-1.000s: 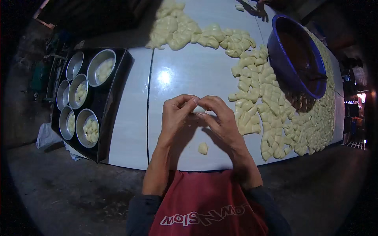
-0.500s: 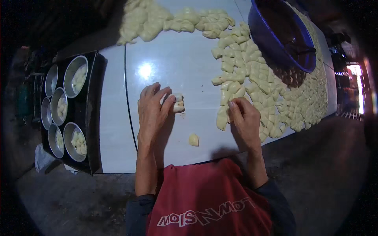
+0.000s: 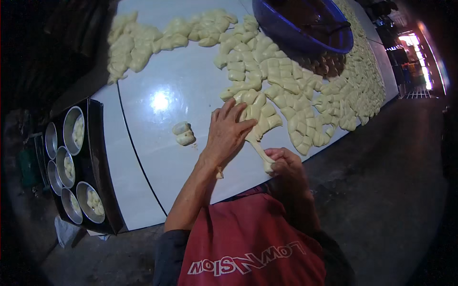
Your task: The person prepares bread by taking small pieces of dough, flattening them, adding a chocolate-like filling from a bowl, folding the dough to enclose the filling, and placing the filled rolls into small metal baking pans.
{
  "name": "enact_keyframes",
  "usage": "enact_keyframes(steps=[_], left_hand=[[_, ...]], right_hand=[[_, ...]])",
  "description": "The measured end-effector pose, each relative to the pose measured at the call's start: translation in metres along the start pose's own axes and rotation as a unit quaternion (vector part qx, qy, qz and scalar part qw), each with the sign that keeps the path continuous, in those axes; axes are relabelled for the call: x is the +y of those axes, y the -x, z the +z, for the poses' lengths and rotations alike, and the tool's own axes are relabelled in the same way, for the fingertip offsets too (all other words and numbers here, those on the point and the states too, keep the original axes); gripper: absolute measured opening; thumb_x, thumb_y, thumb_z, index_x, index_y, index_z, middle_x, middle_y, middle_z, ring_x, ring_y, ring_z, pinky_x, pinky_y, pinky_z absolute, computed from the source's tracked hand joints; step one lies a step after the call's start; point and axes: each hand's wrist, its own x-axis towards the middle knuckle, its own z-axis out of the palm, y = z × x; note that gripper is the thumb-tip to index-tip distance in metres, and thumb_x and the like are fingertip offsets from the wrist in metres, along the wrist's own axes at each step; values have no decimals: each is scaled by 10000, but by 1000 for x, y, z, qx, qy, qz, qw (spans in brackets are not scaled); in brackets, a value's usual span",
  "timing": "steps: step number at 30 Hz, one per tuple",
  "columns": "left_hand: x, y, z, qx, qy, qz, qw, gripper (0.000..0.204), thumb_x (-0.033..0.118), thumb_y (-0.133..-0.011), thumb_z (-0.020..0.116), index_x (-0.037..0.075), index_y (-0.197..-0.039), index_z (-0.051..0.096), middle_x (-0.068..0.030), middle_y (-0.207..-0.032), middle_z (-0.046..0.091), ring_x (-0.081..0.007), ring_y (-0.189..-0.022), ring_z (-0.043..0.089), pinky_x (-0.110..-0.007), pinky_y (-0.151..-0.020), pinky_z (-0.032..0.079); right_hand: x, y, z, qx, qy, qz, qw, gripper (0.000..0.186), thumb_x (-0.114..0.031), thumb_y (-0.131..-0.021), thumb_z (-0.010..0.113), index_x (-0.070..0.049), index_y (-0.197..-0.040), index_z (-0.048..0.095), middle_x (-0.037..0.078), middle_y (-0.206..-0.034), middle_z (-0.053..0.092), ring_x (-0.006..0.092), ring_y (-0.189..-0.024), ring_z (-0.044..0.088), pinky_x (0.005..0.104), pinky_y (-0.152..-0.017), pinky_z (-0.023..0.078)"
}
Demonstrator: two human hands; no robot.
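Observation:
Pale dough (image 3: 298,90), scored into many small pieces, spreads over the right of the white table. My left hand (image 3: 226,127) lies on its near left edge, fingers spread and pressing down. Pinched in my right hand (image 3: 285,164) is the end of a dough strip (image 3: 258,149). The strip is stretched thin between the sheet and my right fingers. Left of my left hand sit two small dough rolls (image 3: 184,133), side by side, with brown specks. A small dough piece (image 3: 219,173) is partly hidden by my left forearm.
At the left edge a black tray (image 3: 98,157) holds several round metal tins (image 3: 89,189), some with dough pieces inside. A large blue basin (image 3: 347,44) with brown contents and a dark handle stands at the far right. More dough (image 3: 138,45) lies at the back left.
My left hand has left the two dough rolls and moved right onto the dough sheet. My right hand has drawn a dough piece toward me, stretching it. The view has turned and shifted right.

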Motion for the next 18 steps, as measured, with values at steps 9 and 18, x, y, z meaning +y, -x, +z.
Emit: enact_keyframes(steps=[9, 18], left_hand=[[14, 0, -6, 42, 51, -21, 998, 217, 203, -827, 729, 154, -1039, 739, -107, -1245, 598, -344, -1213, 501, -465, -994, 375], [56, 7, -43, -90, 443, -255, 855, 240, 145, -861, 738, -3, -1050, 722, -71, -966, 719, -135, -916, 644, -283, -824, 504]], right_hand=[[-20, 13, -44, -3, 594, -97, 799, 534, -187, -833, 703, 14, -1278, 485, 165, -1038, 578, 249, -892, 621, 372, -701, 545], [-6, -25, 10, -69, -77, 2, 995, 486, -86, -953, 530, 36, -1415, 442, 138, -1245, 583, 209, -1117, 583, 356, -964, 478]])
